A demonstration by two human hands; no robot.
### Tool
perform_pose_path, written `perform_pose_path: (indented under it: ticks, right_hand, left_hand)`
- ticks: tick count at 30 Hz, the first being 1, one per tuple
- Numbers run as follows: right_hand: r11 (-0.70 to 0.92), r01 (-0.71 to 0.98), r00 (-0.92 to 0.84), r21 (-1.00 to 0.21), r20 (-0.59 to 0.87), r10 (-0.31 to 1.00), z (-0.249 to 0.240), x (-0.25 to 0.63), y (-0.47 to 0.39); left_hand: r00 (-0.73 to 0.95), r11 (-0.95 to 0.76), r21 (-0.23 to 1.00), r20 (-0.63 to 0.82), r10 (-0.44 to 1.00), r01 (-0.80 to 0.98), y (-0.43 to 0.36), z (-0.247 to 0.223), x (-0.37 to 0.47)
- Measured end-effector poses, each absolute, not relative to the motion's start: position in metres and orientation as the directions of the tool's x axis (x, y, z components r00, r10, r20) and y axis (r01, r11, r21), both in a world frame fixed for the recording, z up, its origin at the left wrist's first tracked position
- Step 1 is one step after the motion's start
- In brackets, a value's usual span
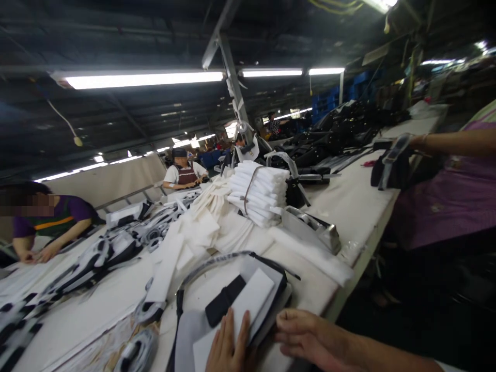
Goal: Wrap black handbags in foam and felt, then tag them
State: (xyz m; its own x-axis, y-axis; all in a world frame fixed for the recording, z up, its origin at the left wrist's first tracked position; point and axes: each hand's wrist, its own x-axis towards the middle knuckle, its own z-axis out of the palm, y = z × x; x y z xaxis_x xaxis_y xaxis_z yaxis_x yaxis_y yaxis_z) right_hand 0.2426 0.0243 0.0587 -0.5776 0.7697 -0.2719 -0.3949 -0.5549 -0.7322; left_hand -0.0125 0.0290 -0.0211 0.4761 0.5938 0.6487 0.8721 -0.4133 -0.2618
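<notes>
A grey and black handbag (188, 330) lies flat in front of me, its plastic-wrapped handle (217, 258) arching away from me. On it rest a white foam strip (253, 294) and a small black rectangular piece (225, 300). My left hand (227, 343) presses on the near part of the white strip with straight fingers. Just right of the bag's edge is my right hand (310, 336), fingers loosely bent and thumb apart, with nothing visible in it. Whether its fingertips touch the bag I cannot tell.
Beyond the bag are loose white sheets (205, 227) and a tied white bundle (256, 191). Rolled straps (137, 351) lie at left. A silvery bag (310, 227) sits near the table edge (372, 243). One person stands right holding a black bag (391, 165); others work opposite.
</notes>
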Motion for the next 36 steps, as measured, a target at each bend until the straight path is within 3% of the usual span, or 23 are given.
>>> perform_pose_path:
  ticks: [4,12,18,20,22,24,25,27,29,31,36]
  right_hand:
    - [-0.446,-0.448,-0.448,-0.775,-0.238,0.862,0.064,0.224,0.009]
    - [-0.304,-0.33,-0.413,-0.893,-0.153,0.898,0.075,0.213,0.011]
    - [-0.337,-0.29,-0.455,-0.896,-0.18,0.872,0.047,0.227,0.022]
    - [-0.272,-0.136,-0.442,-0.953,-0.187,0.877,0.041,0.23,0.022]
    - [-0.023,0.157,-0.452,-0.987,-0.092,0.887,0.039,0.232,0.021]
    - [0.369,0.391,-0.499,-0.843,0.143,0.855,0.039,0.233,0.02]
    - [0.547,0.451,-0.522,-0.705,0.289,0.803,0.04,0.234,0.02]
    - [0.755,0.505,-0.555,-0.418,0.512,0.655,0.042,0.236,0.024]
    - [0.831,0.518,-0.599,-0.203,0.608,0.521,0.042,0.237,0.032]
    - [0.862,0.502,-0.641,-0.075,0.636,0.429,0.041,0.239,0.042]
    - [0.868,0.497,-0.645,0.009,0.673,0.362,0.037,0.241,0.054]
  left_hand:
    - [0.532,-0.465,-0.272,0.56,0.635,0.842,0.017,0.0,-0.022]
    - [0.31,-0.269,-0.16,0.607,0.732,0.95,0.004,-0.006,-0.018]
    - [0.336,-0.272,-0.198,0.497,0.8,0.942,-0.008,0.008,-0.001]
    - [0.322,-0.26,-0.192,0.486,0.812,0.946,-0.011,0.014,0.005]
    - [0.322,-0.26,-0.192,0.477,0.818,0.946,-0.013,0.017,0.008]
    - [0.316,-0.256,-0.188,0.468,0.826,0.948,-0.013,0.018,0.01]
    - [0.309,-0.252,-0.182,0.468,0.828,0.95,-0.012,0.018,0.01]
    - [0.299,-0.248,-0.167,0.473,0.829,0.954,-0.011,0.018,0.01]
    - [0.29,-0.251,-0.146,0.467,0.835,0.957,-0.011,0.019,0.011]
    - [0.286,-0.266,-0.107,0.433,0.855,0.958,-0.012,0.024,0.011]
    - [0.289,-0.33,0.088,0.312,0.905,0.94,-0.017,0.043,0.009]
